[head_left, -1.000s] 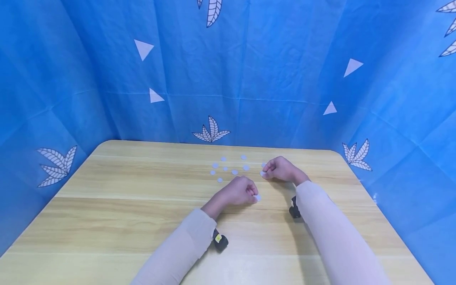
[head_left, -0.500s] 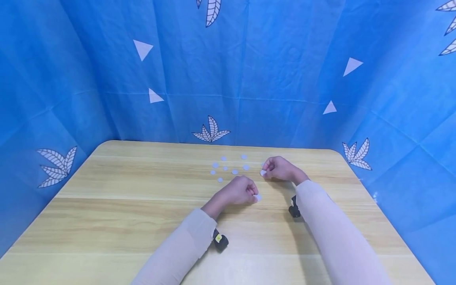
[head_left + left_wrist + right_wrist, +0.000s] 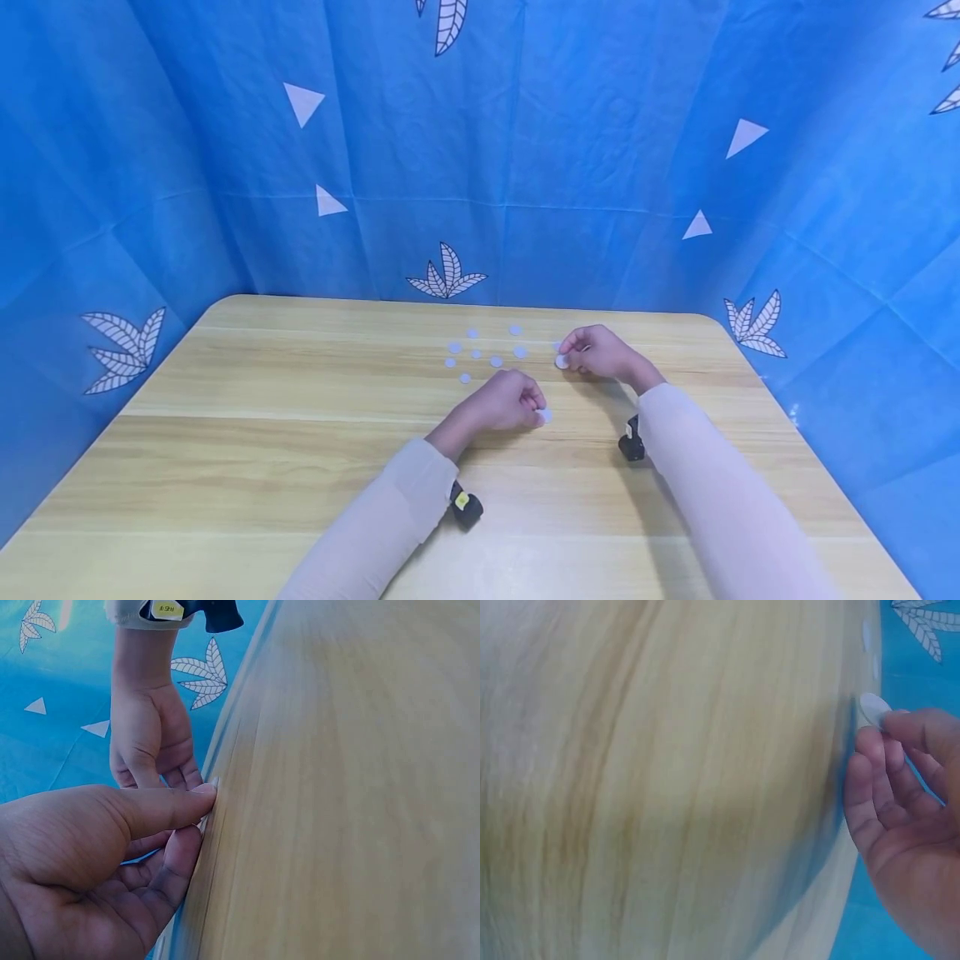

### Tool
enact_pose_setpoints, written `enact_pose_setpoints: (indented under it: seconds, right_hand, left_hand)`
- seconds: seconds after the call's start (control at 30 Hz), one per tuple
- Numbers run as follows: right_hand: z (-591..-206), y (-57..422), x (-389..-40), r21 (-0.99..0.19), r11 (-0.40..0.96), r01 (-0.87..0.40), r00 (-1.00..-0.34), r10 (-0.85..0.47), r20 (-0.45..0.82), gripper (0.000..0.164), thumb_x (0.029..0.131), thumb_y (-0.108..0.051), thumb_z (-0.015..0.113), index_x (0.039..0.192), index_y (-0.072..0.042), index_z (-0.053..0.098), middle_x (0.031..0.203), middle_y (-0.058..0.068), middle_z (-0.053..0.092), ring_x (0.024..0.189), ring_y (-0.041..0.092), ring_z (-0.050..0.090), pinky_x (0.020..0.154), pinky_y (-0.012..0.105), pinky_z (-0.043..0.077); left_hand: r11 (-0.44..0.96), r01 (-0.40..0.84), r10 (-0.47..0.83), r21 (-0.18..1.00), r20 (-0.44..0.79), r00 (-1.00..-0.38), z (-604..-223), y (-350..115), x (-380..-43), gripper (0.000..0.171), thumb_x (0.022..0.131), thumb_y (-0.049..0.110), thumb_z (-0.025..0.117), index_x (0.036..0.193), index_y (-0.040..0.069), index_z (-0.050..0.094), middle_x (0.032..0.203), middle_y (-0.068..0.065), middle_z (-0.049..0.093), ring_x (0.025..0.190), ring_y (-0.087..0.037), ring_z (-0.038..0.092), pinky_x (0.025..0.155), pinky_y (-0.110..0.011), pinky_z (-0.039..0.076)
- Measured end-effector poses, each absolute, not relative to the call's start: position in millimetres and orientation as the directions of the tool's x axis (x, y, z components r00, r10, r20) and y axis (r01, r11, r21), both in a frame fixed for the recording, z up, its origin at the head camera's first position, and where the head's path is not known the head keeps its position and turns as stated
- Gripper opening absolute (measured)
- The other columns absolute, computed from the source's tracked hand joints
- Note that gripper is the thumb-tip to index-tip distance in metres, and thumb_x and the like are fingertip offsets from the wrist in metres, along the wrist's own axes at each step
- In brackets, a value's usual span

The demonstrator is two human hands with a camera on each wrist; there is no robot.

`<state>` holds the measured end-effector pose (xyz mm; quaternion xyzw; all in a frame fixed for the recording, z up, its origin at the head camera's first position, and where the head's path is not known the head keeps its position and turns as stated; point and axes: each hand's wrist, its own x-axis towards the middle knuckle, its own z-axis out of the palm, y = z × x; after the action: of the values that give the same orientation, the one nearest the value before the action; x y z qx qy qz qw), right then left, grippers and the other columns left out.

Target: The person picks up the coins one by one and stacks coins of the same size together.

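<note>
In the head view my left hand [image 3: 504, 402] stays low over the middle of the table, thumb and fingers pinching a small white disc [image 3: 546, 415] by its near edge. Only a thin sliver of that disc shows past the thumb tip in the left wrist view. Farther back and to the right, my right hand [image 3: 603, 353] holds a second white disc [image 3: 562, 362] between thumb and fingertips. The right wrist view shows this disc [image 3: 872, 709] tilted up, close to the tabletop. Another white disc [image 3: 557, 345] lies just behind the right fingers, partly hidden by them.
Several more flat white discs of slightly differing sizes, such as a larger disc [image 3: 520, 352] and a smaller disc [image 3: 465, 378], lie scattered toward the back of the wooden table [image 3: 247, 467]. A blue curtain [image 3: 577, 167] with leaf prints surrounds the far and side edges.
My right hand has shifted slightly to the right with its disc. The left hand keeps its place and its pinch, and the loose discs have not moved.
</note>
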<state>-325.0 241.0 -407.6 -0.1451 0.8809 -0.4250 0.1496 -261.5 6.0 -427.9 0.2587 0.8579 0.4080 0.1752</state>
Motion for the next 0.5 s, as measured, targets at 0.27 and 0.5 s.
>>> enact_pose_setpoints:
  seconds: [0.27,0.5]
  right_hand:
    - [-400.6,237.4,-321.9,-0.759,0.625,-0.181,-0.906,-0.406,-0.118,0.021,0.096,0.006,0.058,0.114,0.015,0.063,0.106,0.028,0.066,0.088,0.028,0.063,0.083,0.048,0.056]
    - [-397.8,237.2,-317.5,-0.758,0.626,-0.184,-0.908,-0.403,-0.112,0.021,0.096,0.003,0.060,0.115,0.010,0.066,0.107,0.023,0.068,0.088,0.027,0.064,0.078,0.044,0.056]
  left_hand:
    - [0.529,0.306,0.591,0.792,-0.085,-0.802,-425.4,6.7,-261.3,0.011,0.086,0.010,0.082,0.094,0.010,0.074,0.085,0.003,0.067,0.082,-0.011,0.061,0.078,-0.024,0.053]
    - [0.529,0.297,0.588,0.795,-0.090,-0.804,-425.9,7.0,-260.9,0.011,0.086,0.010,0.082,0.094,0.010,0.074,0.085,0.003,0.067,0.082,-0.012,0.062,0.078,-0.025,0.053]
